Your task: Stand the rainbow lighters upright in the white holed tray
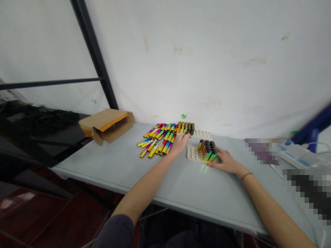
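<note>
On the far left, one dark metal frame (90, 44) rises beside the grey table (103, 162). One cardboard box (103, 122) lies at the table's left end, its open side facing right. Next come the loose shiny tubes (148, 143), lying flat in uneven rows; they overlap too much for an exact count, but there are more than twenty, in yellow, pink, blue, green and red. One left hand (183, 140) reaches over their right side, its fingertips bunched together at a small dark spot; whether they grasp anything I cannot tell. Just beyond it stands a packed block of gold-topped tubes (184, 128), well over ten, beside the bare cells of one white back tray (203, 133). Nearer the person is a second white tray, the front tray (193, 154), with roughly a dozen dark-capped tubes (210, 151) upright in its right part and open cells to the left. One right hand (226, 162) spreads around that tray's right end, thumb at the near corner, fingers apart and unclenched. One red wristband (246, 176) circles its wrist. Farther right lies one white power strip (294, 153).
</note>
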Demonstrator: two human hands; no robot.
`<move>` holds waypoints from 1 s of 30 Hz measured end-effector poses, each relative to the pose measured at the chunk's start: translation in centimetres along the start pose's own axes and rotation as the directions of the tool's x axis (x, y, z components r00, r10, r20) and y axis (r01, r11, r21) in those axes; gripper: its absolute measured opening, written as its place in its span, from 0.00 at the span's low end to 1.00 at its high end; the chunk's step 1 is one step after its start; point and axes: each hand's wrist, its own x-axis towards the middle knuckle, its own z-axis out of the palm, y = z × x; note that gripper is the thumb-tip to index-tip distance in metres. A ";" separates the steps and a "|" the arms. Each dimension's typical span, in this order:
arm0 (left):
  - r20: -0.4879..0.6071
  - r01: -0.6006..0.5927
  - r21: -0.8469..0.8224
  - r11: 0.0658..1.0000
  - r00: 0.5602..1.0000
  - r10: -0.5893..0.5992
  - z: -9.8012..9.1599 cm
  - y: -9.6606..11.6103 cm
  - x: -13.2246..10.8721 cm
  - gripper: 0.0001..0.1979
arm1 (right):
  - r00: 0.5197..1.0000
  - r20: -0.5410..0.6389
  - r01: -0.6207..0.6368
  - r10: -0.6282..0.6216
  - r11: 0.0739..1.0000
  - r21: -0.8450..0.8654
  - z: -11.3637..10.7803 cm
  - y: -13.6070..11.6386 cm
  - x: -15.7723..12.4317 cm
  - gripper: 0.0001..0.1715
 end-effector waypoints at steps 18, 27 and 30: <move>-0.076 0.036 -0.038 0.999 0.996 -0.039 0.7 0.5 -0.8 0.18 | 1.000 -0.026 0.007 -0.007 1.000 0.005 0.2 0.0 0.1 0.52; -0.059 0.176 -0.224 0.959 0.979 -0.194 0.9 0.8 -0.8 0.22 | 1.000 0.009 -0.017 0.017 1.000 -0.001 -0.2 -0.6 0.1 0.54; -0.023 0.159 -0.238 0.958 0.985 -0.169 0.7 0.6 -0.7 0.22 | 1.000 0.018 -0.026 0.026 1.000 0.001 -0.3 -0.8 0.0 0.54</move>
